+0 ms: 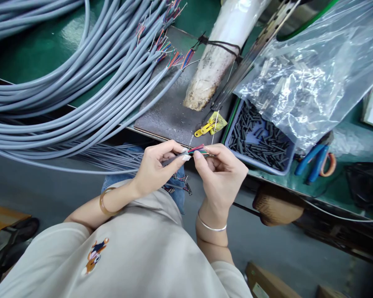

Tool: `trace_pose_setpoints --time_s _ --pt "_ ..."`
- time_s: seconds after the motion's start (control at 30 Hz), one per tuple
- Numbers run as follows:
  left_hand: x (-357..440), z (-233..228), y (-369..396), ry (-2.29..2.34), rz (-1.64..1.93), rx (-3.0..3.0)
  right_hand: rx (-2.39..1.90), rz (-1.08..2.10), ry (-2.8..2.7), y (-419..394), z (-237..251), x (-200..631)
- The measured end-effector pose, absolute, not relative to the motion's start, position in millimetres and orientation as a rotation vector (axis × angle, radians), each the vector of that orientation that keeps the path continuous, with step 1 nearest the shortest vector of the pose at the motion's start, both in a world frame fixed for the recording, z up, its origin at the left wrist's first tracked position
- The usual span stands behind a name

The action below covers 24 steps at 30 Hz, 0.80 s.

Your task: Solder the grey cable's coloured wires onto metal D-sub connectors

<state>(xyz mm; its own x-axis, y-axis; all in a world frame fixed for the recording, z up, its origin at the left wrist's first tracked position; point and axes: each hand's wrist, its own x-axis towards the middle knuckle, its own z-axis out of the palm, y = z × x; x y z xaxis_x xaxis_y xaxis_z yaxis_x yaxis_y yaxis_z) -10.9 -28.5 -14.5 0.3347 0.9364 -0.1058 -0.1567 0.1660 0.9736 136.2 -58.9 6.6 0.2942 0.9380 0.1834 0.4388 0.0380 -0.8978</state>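
My left hand (157, 167) pinches the end of a grey cable (174, 159) just in front of the bench edge. Coloured inner wires (196, 149) (red, green, blue) stick out of the cable's stripped end. My right hand (222, 174) grips those coloured wires between thumb and fingers, close against the left hand. Both hands hover over my lap, below the dark metal plate (170, 111).
A big bundle of grey cables (81, 95) with stripped coloured ends covers the left of the green bench. A blue tray of black tube pieces (261, 140), a plastic bag of parts (311, 74), blue-handled pliers (313, 159), a yellow clip (207, 127) and a wrapped post (220, 54) stand to the right.
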Motion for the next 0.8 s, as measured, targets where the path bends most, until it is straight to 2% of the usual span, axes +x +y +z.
trace_pose_setpoints --time_s 0.23,0.4,0.8 --pt "-8.9 -21.7 -33.2 0.914 1.024 1.262 -1.575 0.647 -1.286 -59.1 8.8 138.0" --pt "-9.1 -9.8 -26.2 0.845 0.961 0.965 -1.564 0.723 -1.255 -60.5 5.3 134.7" --pt "-3.3 -3.6 -21.3 0.86 0.962 0.787 -1.505 0.454 -1.334 -63.1 -5.8 123.8"
